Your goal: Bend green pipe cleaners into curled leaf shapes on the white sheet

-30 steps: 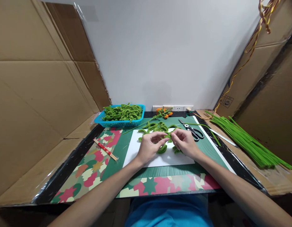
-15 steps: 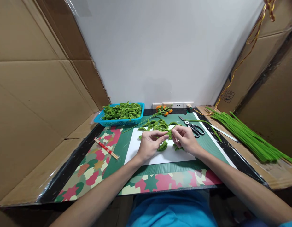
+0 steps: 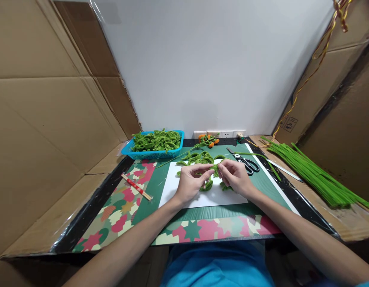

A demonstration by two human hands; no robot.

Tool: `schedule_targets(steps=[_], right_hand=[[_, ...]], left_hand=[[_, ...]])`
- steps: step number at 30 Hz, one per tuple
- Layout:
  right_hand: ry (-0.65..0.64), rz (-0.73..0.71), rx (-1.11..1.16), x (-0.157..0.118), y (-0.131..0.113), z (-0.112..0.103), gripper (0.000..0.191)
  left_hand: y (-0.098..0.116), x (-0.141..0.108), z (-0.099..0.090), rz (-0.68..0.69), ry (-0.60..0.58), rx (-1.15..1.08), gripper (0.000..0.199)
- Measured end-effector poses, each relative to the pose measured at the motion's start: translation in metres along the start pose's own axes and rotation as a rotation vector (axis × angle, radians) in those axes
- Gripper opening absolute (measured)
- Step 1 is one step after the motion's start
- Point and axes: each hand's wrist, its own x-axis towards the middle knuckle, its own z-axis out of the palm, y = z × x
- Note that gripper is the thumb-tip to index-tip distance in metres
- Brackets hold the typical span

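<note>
My left hand and my right hand meet over a white sheet, both pinching a small fuzzy green piece between their fingertips. Part of that piece is hidden by the fingers. Behind my hands lies a loose pile of curled green pieces. One more curled green piece rests on the sheet below my fingertips, and another is partly under my right hand.
A blue basket of green curls stands at the back left. Orange flowers lie behind the pile. Black-handled scissors and a bundle of green stems are to the right; wrapped chopsticks lie left.
The whole view has shifted slightly, so things appear a little further right. Both hands keep their pinch on the green piece, with hardly any visible movement.
</note>
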Motion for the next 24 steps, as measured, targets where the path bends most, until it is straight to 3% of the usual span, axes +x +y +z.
schedule_targets(steps=[8,13,20,24], right_hand=[[-0.016,-0.251,-0.369,-0.002,-0.002,-0.005,0.033],[-0.01,-0.464,-0.573,-0.002,0.004,-0.011,0.018],[-0.003,-0.789,-0.787,0.001,0.007,-0.018,0.018],[-0.004,-0.897,-0.86,0.0,0.002,-0.021,0.018]], left_hand=[[-0.002,-0.001,-0.002,-0.071,-0.137,-0.068,0.037],[-0.008,0.0,-0.005,-0.085,-0.107,-0.1,0.043],[-0.006,0.0,-0.006,-0.141,-0.168,-0.111,0.047],[-0.005,0.0,-0.004,-0.158,-0.191,-0.142,0.051]])
